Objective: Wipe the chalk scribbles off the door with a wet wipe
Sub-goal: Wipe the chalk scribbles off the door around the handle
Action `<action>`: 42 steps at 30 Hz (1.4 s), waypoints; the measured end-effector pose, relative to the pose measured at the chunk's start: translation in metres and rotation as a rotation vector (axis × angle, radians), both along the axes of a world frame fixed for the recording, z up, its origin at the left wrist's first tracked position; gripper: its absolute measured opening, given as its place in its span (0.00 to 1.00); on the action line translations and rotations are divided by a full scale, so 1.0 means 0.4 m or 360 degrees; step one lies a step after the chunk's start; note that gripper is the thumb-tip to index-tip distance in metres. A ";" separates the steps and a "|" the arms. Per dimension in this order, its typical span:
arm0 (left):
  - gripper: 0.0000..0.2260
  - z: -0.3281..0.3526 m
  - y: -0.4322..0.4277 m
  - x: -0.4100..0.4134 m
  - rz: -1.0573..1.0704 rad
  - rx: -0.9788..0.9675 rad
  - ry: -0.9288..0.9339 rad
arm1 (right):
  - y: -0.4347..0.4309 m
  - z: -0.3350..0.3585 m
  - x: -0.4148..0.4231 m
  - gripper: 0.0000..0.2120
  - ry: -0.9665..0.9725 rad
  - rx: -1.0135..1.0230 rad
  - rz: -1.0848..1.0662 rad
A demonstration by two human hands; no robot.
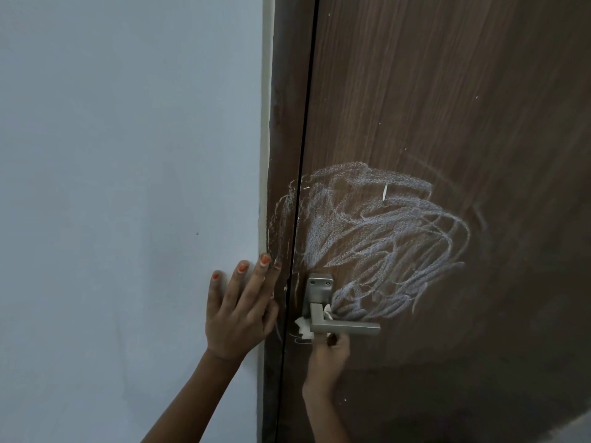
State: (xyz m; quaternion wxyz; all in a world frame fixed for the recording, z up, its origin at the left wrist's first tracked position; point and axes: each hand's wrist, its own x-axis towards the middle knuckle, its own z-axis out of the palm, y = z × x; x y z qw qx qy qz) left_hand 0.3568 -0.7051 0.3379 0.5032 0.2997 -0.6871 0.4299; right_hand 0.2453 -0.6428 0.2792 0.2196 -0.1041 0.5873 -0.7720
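Two hands at the door, one wipe behind the handle

From my remote seat I see the right hand (pixel 327 353) raised from below, its fingers curled round a bunched white wet wipe (pixel 303 330) held against the door (pixel 447 91) behind the metal door handle (pixel 347 327). Wads of the wipe show left of the lever and just above it; the fingertips are hidden by the lever. The chalk scribbles (pixel 377 241) start just beside the wipe and fan up and right across the brown wood, a few strokes crossing the gap onto the door frame (pixel 284 123). The left hand (pixel 238 314) lies flat, fingers spread, on the pale wall (pixel 128 155), its fingertips reaching the frame.
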 end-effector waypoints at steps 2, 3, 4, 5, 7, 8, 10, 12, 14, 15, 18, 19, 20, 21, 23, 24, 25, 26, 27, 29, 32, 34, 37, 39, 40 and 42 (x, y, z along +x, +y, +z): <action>0.24 0.002 0.001 0.000 -0.0005 -0.0008 0.0000 | 0.010 0.007 0.007 0.09 -0.0139 -0.0065 0.0091; 0.24 0.004 0.001 -0.001 -0.0001 -0.0009 -0.0004 | 0.017 0.016 0.006 0.10 -0.0303 -0.0177 0.0152; 0.24 0.005 0.001 -0.001 0.0003 -0.0009 -0.0008 | 0.025 0.029 0.005 0.11 -0.0507 -0.0311 0.0222; 0.24 0.006 0.002 -0.001 0.0007 -0.0008 -0.0012 | 0.033 0.041 0.001 0.12 -0.0710 -0.0425 0.0286; 0.24 0.005 0.002 0.000 0.0010 -0.0004 -0.0016 | 0.051 0.058 -0.009 0.12 -0.1025 -0.0544 0.0397; 0.23 0.004 0.002 0.000 0.0010 -0.0003 -0.0017 | 0.060 0.066 -0.015 0.12 -0.1124 -0.0560 0.0453; 0.23 0.003 0.001 0.001 0.0011 -0.0008 -0.0020 | 0.078 0.081 -0.026 0.11 -0.1265 -0.0569 0.0565; 0.23 0.004 0.000 0.002 0.0008 -0.0010 -0.0020 | 0.098 0.091 -0.040 0.10 -0.1386 -0.0575 0.0627; 0.23 0.005 -0.002 0.002 0.0007 -0.0008 -0.0021 | 0.113 0.097 -0.057 0.08 -0.1515 -0.0553 0.0663; 0.23 0.005 -0.002 0.002 0.0008 -0.0005 -0.0023 | 0.119 0.100 -0.062 0.07 -0.1589 -0.0540 0.0685; 0.24 0.003 -0.002 0.002 0.0013 -0.0002 -0.0017 | 0.121 0.120 -0.054 0.07 -0.1682 -0.0520 0.0793; 0.24 0.003 0.000 0.001 0.0013 0.0003 -0.0014 | 0.113 0.127 -0.046 0.07 -0.1702 -0.0509 0.0822; 0.24 0.003 0.001 0.001 0.0010 0.0007 -0.0011 | 0.103 0.132 -0.037 0.08 -0.1732 -0.0494 0.0843; 0.23 0.004 0.003 0.000 0.0006 0.0010 -0.0009 | 0.092 0.138 -0.028 0.09 -0.1760 -0.0483 0.0852; 0.21 0.008 0.007 -0.001 0.0004 0.0014 -0.0009 | 0.074 0.146 -0.012 0.11 -0.1850 -0.0516 0.0835; 0.21 0.009 0.008 0.000 0.0003 0.0018 -0.0010 | 0.069 0.150 -0.006 0.12 -0.1912 -0.0547 0.0812; 0.21 0.009 0.009 0.000 0.0000 0.0020 -0.0015 | 0.068 0.153 -0.002 0.14 -0.1959 -0.0589 0.0790; 0.22 0.008 0.009 0.001 -0.0003 0.0020 -0.0021 | 0.074 0.154 0.000 0.16 -0.1990 -0.0625 0.0775; 0.22 0.008 0.009 0.001 -0.0002 0.0015 -0.0025 | 0.082 0.152 -0.003 0.16 -0.2041 -0.0663 0.0778; 0.22 0.008 0.007 0.002 0.0005 0.0006 -0.0022 | 0.098 0.147 -0.020 0.10 -0.2114 -0.0641 0.0769; 0.23 0.007 0.005 0.003 0.0007 -0.0003 -0.0022 | 0.121 0.130 -0.054 0.09 -0.1995 -0.0416 0.0702; 0.23 0.005 0.002 0.004 0.0008 -0.0007 -0.0019 | 0.135 0.134 -0.072 0.08 -0.1923 -0.0416 0.0683; 0.23 0.002 0.000 0.002 -0.0006 0.0002 -0.0009 | 0.155 0.151 -0.105 0.07 -0.1823 -0.0497 0.0481; 0.23 0.002 0.000 0.002 -0.0009 0.0003 -0.0015 | 0.169 0.146 -0.132 0.06 -0.1583 -0.0460 0.0233; 0.23 0.002 -0.001 0.002 -0.0008 0.0002 -0.0016 | 0.168 0.138 -0.144 0.06 -0.1448 -0.0454 0.0110; 0.23 0.002 -0.002 0.001 -0.0010 0.0000 -0.0011 | 0.170 0.131 -0.153 0.08 -0.1158 -0.0487 -0.0030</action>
